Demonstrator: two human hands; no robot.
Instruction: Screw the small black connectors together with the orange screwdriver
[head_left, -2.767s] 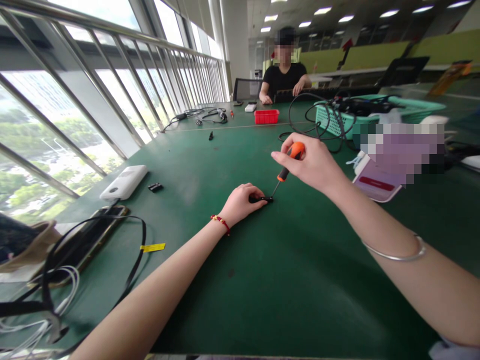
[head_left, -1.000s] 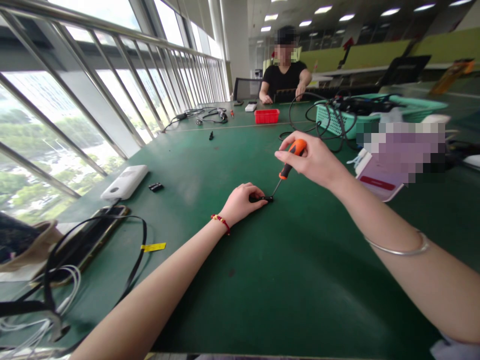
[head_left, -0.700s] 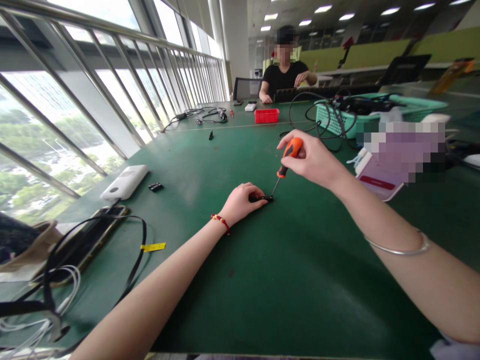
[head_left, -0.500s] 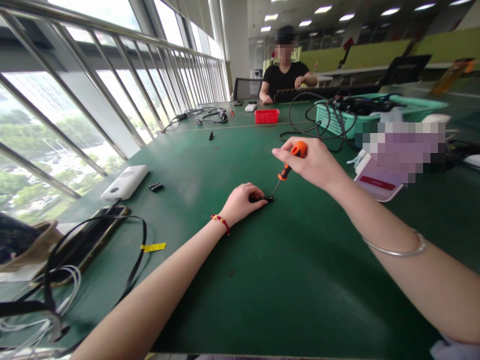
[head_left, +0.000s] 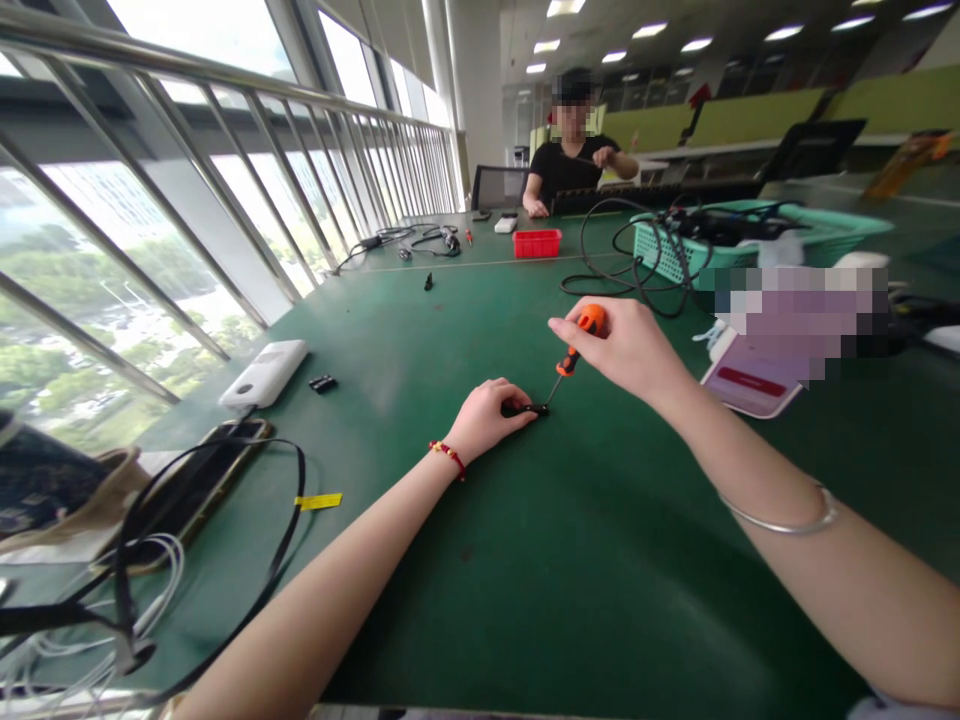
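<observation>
On the green table (head_left: 525, 560), my left hand (head_left: 491, 418) is closed around a small black part (head_left: 534, 409), pinning it to the surface. Most of that part is hidden by the fingers. My right hand (head_left: 626, 345) grips a screwdriver (head_left: 592, 322) with an orange and black handle. Its thin metal shaft slants down and left, and the tip meets the right end of the black part. Whether a screw sits under the tip is too small to tell. A similar small black piece (head_left: 323, 384) lies left of my left hand, and another black bit (head_left: 429, 282) lies farther back.
Left are a white power bank (head_left: 264, 375), a phone (head_left: 195, 490) and looped cables. A red tray (head_left: 537, 243) stands toward the back. A teal basket (head_left: 675, 250) of cables and a pinkish phone (head_left: 754, 385) are at right. Another person (head_left: 570, 160) sits across the table.
The view has tilted up slightly, so everything sits a little lower. Both my hands keep their hold, and the screwdriver stays on the black part. The person opposite has raised one hand.
</observation>
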